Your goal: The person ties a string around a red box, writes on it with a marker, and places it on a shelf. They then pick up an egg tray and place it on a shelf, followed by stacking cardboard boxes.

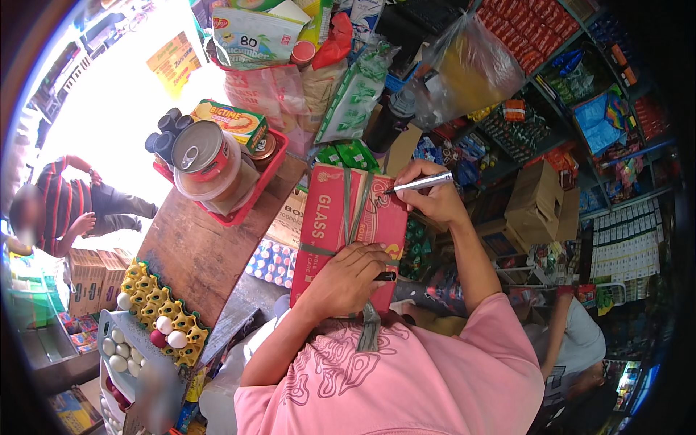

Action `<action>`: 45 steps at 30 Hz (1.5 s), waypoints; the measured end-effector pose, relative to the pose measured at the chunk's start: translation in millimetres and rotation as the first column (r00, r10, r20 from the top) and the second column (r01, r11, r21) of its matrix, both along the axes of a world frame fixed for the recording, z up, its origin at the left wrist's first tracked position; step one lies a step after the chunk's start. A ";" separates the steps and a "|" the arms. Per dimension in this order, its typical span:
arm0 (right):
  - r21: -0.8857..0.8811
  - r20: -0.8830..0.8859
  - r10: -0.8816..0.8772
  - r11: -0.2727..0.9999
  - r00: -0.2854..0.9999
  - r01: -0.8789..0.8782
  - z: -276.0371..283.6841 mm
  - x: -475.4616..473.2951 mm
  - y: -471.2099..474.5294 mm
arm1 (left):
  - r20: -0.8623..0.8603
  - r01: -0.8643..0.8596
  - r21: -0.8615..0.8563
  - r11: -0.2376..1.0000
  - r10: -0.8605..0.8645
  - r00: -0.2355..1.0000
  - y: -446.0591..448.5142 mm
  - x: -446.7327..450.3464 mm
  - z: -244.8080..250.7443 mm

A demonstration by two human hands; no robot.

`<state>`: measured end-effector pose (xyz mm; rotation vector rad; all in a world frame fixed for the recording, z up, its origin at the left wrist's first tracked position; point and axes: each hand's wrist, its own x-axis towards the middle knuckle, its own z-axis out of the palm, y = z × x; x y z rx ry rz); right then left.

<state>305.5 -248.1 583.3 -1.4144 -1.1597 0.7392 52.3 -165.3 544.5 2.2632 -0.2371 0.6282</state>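
A red cardboard carton [330, 201], bound with grey-green plastic strapping [347, 204], stands tilted against my front. My right hand [435, 196] grips a silver marker pen [429, 181], its dark tip at the carton's upper right face. Dark handwritten strokes [376, 202] show beside the tip. Lower on the same face rests my left hand [345, 277], with a black pen cap [385, 276] held at its fingers. A loose strap end [368, 331] hangs over my pink shirt.
A wooden counter [217, 244] on the left bears a red basket [239, 216] of goods and a yellow egg tray [157, 304]. Bagged goods stand ahead; stocked shelves [592, 109] and an open carton [535, 201] are right. One person [70, 201] stands left, another [579, 331] at right.
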 end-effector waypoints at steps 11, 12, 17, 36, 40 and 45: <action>0.021 0.021 0.006 1.000 1.000 -0.007 -1.8 2.5 1.9 | -0.002 0.008 -0.009 1.000 -0.008 1.000 1.3 0.8 1.4; 0.019 0.022 0.011 1.000 1.000 -0.011 -1.2 2.7 1.6 | -0.003 0.007 -0.006 1.000 -0.007 1.000 1.4 0.8 1.2; 0.019 -0.056 0.052 0.998 0.997 -0.051 3.2 2.3 -0.2 | 0.000 0.006 -0.007 1.000 -0.006 1.000 1.8 0.7 0.5; 0.026 0.182 -0.058 0.998 0.981 0.055 12.8 10.9 -8.1 | 0.010 0.012 -0.034 0.999 -0.011 1.000 5.9 0.0 1.0; -0.038 0.177 -0.036 0.998 0.984 0.043 15.1 9.9 -10.2 | 0.002 0.017 -0.010 1.000 -0.017 1.000 7.7 0.0 1.0; -0.034 0.197 -0.034 0.999 0.980 0.042 13.3 9.0 -9.8 | -0.009 0.026 0.006 1.000 -0.026 1.000 8.8 -0.9 0.8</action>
